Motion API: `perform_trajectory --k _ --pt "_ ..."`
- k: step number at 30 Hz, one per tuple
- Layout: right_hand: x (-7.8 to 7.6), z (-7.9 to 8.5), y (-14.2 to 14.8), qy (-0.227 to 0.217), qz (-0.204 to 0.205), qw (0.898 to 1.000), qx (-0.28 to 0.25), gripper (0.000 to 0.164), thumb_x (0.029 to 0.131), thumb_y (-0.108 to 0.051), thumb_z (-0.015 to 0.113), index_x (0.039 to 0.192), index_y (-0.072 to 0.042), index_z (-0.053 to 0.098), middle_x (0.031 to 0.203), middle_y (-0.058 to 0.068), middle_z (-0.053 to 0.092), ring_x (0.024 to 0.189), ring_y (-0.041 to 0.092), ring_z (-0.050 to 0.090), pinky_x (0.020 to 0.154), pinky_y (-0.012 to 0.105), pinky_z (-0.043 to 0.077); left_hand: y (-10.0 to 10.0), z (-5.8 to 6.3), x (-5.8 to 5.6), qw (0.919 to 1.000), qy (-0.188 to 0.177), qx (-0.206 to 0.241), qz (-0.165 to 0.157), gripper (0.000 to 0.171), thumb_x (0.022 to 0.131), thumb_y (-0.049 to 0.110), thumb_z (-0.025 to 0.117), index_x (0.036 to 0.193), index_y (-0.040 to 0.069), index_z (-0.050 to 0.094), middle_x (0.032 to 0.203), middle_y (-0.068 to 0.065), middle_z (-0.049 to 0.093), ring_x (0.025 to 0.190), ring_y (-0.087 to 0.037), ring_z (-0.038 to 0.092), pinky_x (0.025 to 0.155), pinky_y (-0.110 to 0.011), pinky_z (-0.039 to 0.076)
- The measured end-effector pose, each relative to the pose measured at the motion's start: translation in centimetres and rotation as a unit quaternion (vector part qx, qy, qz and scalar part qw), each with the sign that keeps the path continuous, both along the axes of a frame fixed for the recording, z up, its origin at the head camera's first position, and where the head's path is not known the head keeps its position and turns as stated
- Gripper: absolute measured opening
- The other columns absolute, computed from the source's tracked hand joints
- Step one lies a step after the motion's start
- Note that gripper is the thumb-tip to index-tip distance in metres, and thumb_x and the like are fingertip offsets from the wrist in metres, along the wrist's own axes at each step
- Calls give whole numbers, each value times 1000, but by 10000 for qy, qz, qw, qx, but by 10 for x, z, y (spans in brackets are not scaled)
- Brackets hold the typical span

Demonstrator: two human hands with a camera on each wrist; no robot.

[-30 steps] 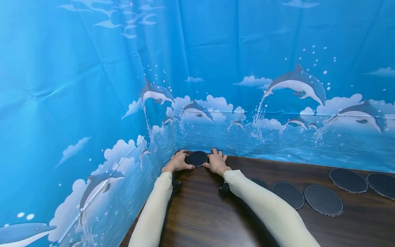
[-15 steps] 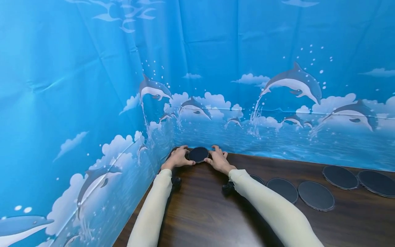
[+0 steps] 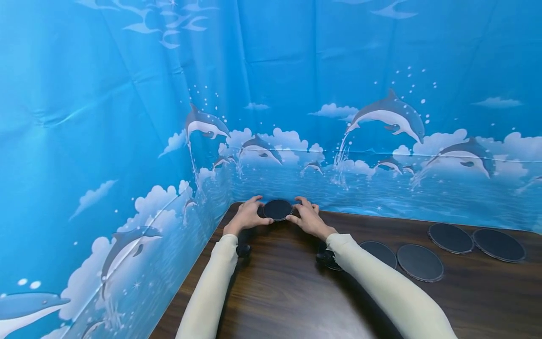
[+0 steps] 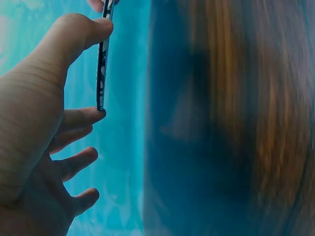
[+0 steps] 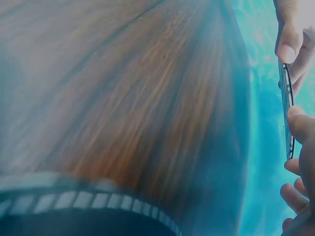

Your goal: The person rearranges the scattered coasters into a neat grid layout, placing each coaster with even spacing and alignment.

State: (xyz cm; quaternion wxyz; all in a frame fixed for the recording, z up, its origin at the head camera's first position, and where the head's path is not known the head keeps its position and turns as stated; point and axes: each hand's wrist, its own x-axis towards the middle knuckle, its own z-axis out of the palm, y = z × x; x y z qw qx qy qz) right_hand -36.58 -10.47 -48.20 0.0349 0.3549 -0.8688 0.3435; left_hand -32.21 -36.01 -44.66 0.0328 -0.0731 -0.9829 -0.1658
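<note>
Both hands hold one thin, round black disc (image 3: pixel 277 210) between them near the far left corner of the table. My left hand (image 3: pixel 248 216) pinches its left edge with thumb and index finger, the other fingers spread, as the left wrist view shows. On the opposite edge, the right hand (image 3: pixel 311 219) grips it the same way. Seen edge-on in the right wrist view, the disc's rim (image 5: pixel 287 108) is thin with a light pattern. In both wrist views it stands off the wooden surface, against the blue curtain.
Several similar black discs lie on the dark wooden table (image 3: pixel 271 292) to the right, including a back disc (image 3: pixel 450 238) and a front disc (image 3: pixel 420 262). Another is partly hidden by the right sleeve. A blue dolphin-print curtain (image 3: pixel 279 94) borders the table's left and back.
The held disc and both hands have shifted right, away from the corner, and the disc now overlaps the curtain above the table's back edge. The head view has turned slightly right.
</note>
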Motion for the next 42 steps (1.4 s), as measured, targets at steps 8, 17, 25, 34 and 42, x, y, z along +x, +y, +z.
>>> perform_trajectory --k 8,17,25,34,42 --pt "11 9 34 52 -44 9995 -312 45 101 -37 67 128 -1 67 159 18 33 144 35 29 106 57 17 27 13 9 9992 355 -40 -194 75 84 59 77 135 6 66 161 -9 34 148 -30 27 115 -63 17" --pt "32 10 69 321 -213 9982 -465 43 98 -37 71 124 -2 70 156 18 38 143 37 32 107 62 16 57 20 23 9963 591 -283 -558 72 84 61 77 133 9 67 161 -8 35 147 -29 29 116 -60 18" --pt "54 10 106 717 -311 9940 -767 45 92 -36 78 121 -2 71 152 18 43 140 37 36 104 62 19 87 18 41 9940 746 -216 -772 72 81 65 76 128 11 69 159 -7 38 146 -27 31 116 -59 20" --pt "81 10 136 966 -327 9899 -987 44 86 -39 84 112 -4 73 148 17 48 138 37 38 106 63 20 108 16 63 9905 776 -203 -1114 74 79 70 75 124 11 70 157 -7 41 143 -28 37 116 -56 22" --pt "111 2 156 926 -197 9875 -1261 36 83 -36 87 105 -10 74 143 14 53 131 36 47 101 64 23 123 13 88 9858 859 -279 -1416 72 76 73 76 116 13 71 156 -9 41 142 -28 38 115 -59 24"
